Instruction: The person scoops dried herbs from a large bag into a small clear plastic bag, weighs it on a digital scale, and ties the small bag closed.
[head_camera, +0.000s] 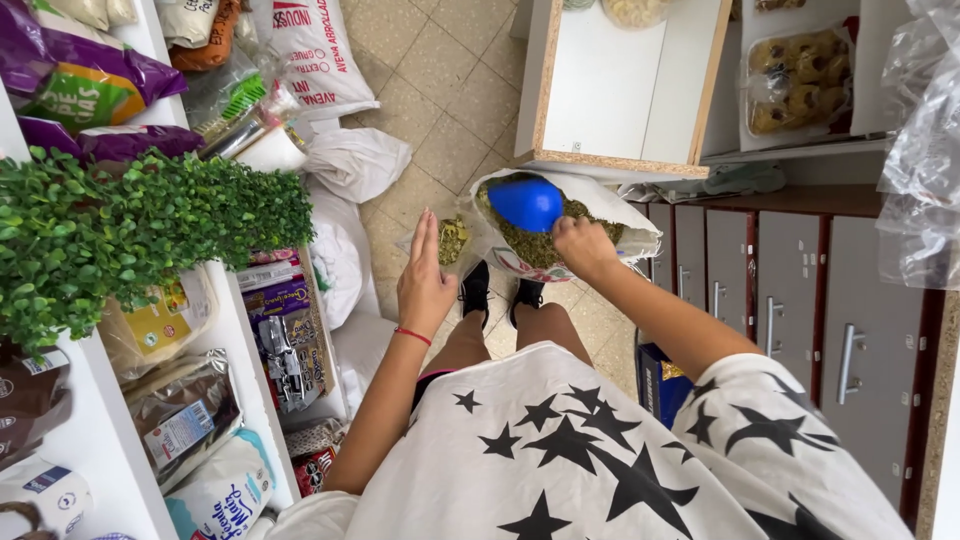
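1. Our right hand (583, 245) reaches forward and down into the open sack (560, 225) on the floor, fingers closed around the handle of the blue scoop (526, 203).
2. Our left hand (424, 285) hangs open and flat, fingers straight and together, pointing forward; it holds nothing, with a small clear bag of herb (452, 240) just beyond its fingertips.
3. The scoop lies bowl-down on the dried green herb (545, 245) inside the sack, its long axis running from our right hand up and to the left.
4. The sack's mouth gapes upward, just ahead of our black shoes (500, 290).
5. A white cabinet (620, 90) overhangs the sack's far side; grey drawers (790, 290) stand right, packed shelves (250, 330) and a green plant (140, 225) left.
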